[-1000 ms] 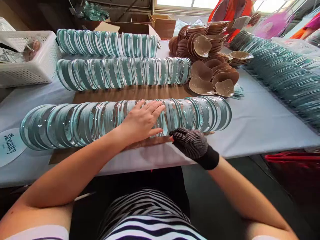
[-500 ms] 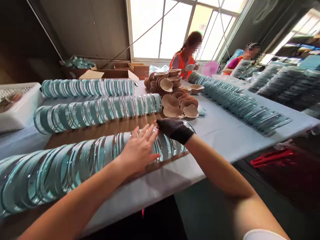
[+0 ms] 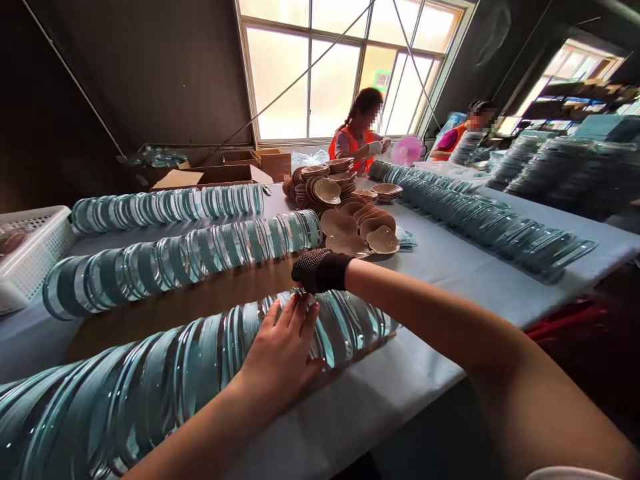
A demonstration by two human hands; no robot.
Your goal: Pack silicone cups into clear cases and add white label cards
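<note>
Pressing left hand [image 3: 280,353] on nearest disc row [image 3: 150,380].

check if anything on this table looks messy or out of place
Mostly tidy: the clear teal-tinted round plastic cases lie in neat rows. Only the brown heart-shaped pads sit in a loose, uneven heap. The bare left hand and black-gloved right hand rest on the nearest row.

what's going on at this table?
A person works at the nearest row of clear teal-edged discs, which stand on edge. The bare left hand lies flat on top of the row, while the right hand, in a dark knit glove, reaches over its far side. Two more disc rows lie behind, beside a pile of brown heart-shaped pieces. Two other people work at the far end by the window.
</note>
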